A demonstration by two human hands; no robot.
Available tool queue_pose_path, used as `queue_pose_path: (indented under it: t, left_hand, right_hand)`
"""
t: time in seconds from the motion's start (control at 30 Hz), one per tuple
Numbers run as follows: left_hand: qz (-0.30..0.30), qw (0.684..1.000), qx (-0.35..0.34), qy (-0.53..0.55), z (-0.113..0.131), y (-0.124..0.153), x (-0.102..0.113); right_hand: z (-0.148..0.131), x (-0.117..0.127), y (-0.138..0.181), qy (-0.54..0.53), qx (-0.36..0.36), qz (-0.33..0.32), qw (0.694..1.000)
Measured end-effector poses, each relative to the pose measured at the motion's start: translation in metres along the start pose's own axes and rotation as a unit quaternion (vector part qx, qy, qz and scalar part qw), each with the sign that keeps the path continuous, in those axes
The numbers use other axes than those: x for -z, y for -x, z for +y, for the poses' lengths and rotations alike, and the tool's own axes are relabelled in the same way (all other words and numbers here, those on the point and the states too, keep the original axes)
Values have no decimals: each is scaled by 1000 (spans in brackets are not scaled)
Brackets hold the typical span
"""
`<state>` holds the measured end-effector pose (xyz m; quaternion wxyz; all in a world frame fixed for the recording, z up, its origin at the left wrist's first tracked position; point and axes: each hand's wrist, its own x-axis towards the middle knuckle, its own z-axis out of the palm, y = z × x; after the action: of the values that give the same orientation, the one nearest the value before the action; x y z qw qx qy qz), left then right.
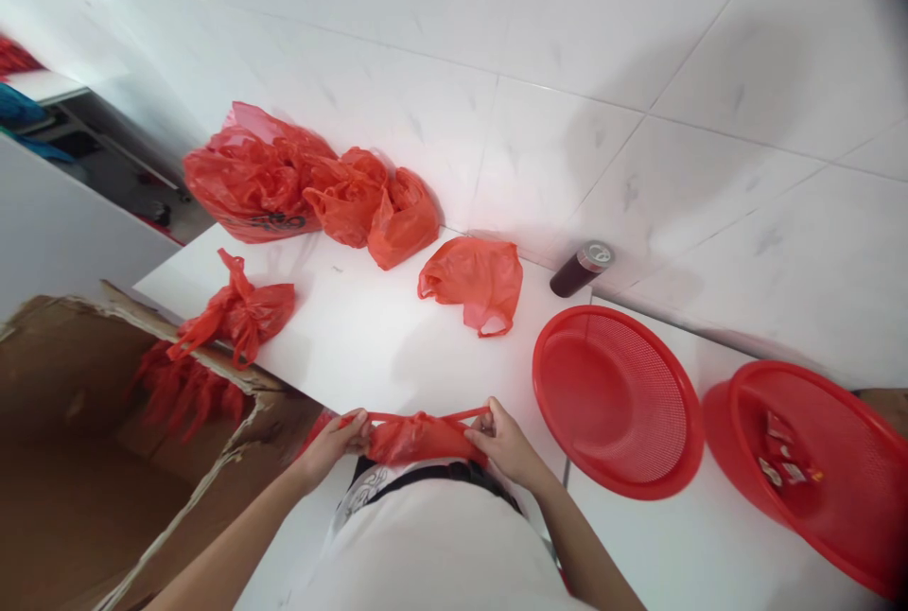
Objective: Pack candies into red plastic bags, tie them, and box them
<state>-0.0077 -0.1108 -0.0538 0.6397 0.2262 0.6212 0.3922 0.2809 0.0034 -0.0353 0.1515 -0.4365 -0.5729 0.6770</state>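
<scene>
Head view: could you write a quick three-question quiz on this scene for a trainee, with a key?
1. What do the left hand and right hand hold between them?
2. True or false: the dark cylindrical container is left of the cardboard box in the picture.
3. Where do the small packets lie?
A) in the red basket nearest the right hand
B) in the far-right red basket
C) in the cardboard box

Key:
1. A red plastic bag
2. False; it is to the right
3. B
</scene>
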Motion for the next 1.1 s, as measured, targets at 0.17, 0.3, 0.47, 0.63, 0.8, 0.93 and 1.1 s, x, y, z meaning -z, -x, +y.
queue_pose_path:
  t: [0.17,0.3,0.47,0.63,0.8,0.93,1.1]
  left_hand:
    - [-33,997,66,2,-16,4,21]
    - [4,983,30,-179,-28,-1,29]
    - [91,941,-102,-310,-9,-14,19]
    - [-17,837,-248,-487,16,-24,-11]
    - [-35,883,-232,-406,19,-36,-21]
    - [32,908,-191,-371,30,-41,1]
    - [184,900,-147,-367,51,-46,64]
  right_hand:
    - [1,-12,-1,-25,-18,-39,999]
    - [-1,-15,1,-20,-16,-47,999]
    - [-22,-21,-4,17,4,-47,999]
    - [-50,-29,-18,51,31,-89,994]
    - [-55,-18,-30,64,41,-73,994]
    - [-37,-4,-44,89,26,17,995]
    - [-17,2,-57,127,20,32,991]
